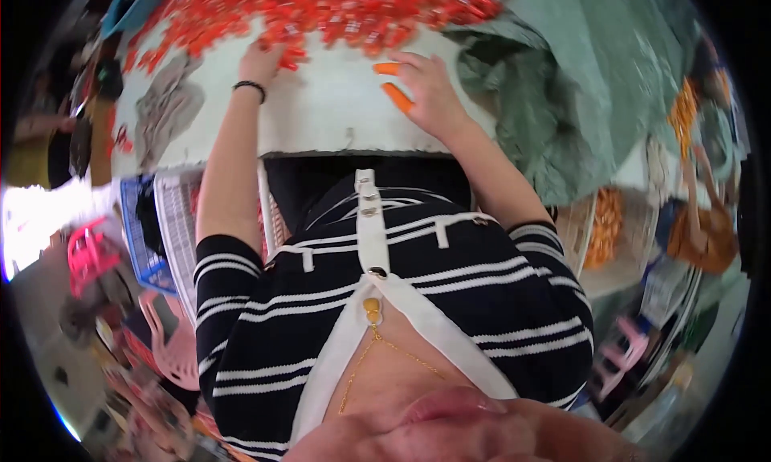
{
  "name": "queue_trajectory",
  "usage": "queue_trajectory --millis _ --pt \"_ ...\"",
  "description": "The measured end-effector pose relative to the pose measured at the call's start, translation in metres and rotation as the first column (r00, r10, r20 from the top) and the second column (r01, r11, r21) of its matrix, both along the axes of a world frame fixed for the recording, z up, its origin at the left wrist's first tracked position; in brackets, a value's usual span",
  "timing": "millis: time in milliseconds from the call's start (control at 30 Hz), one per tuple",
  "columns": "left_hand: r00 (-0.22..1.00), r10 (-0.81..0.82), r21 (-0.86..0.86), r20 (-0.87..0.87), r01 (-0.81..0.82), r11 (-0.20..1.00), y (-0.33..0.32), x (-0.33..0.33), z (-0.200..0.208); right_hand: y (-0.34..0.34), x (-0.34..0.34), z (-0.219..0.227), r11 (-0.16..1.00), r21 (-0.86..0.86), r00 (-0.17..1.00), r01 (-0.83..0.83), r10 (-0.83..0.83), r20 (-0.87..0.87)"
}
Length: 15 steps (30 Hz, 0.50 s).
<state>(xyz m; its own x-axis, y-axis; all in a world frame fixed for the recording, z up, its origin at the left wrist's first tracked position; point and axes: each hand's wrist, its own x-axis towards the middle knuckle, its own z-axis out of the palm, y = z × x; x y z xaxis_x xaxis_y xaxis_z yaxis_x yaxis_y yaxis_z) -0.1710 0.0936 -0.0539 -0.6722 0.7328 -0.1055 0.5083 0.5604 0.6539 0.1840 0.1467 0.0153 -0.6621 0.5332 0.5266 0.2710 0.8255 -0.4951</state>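
Note:
A large heap of small, shiny red plastic-looking pieces [345, 12] covers the far part of a white table [337, 116]; their exact kind is too small to make out. At the heap's near edge, my left hand [261, 62] reaches in among the pieces. Its fingertips blend with the red, so its grip is unclear. A dark band circles that wrist. My right hand [432, 92] hovers over the white tabletop to the right, fingers spread, nothing seen between them. Orange finger covers [397, 97] sit on its thumb and a finger.
A crumpled grey cloth [165, 104] lies at the table's left. Green plastic sheeting [594, 76] drapes over the right side. Below the table stand a white crate [181, 221], a blue crate [144, 237] and a bin with orange pieces [604, 229]. Pink chairs [170, 341] stand on the floor.

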Motion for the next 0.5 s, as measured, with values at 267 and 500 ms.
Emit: queue_trajectory --millis 267,500 --pt "0.999 -0.022 -0.274 0.049 0.034 0.961 0.019 0.018 0.029 0.075 0.12 -0.015 0.765 -0.283 0.814 0.578 -0.561 0.147" --pt "0.965 -0.011 0.043 0.262 -0.001 0.999 0.043 0.052 0.033 0.242 0.265 -0.057 0.561 0.341 0.5 0.754 -0.828 0.256"
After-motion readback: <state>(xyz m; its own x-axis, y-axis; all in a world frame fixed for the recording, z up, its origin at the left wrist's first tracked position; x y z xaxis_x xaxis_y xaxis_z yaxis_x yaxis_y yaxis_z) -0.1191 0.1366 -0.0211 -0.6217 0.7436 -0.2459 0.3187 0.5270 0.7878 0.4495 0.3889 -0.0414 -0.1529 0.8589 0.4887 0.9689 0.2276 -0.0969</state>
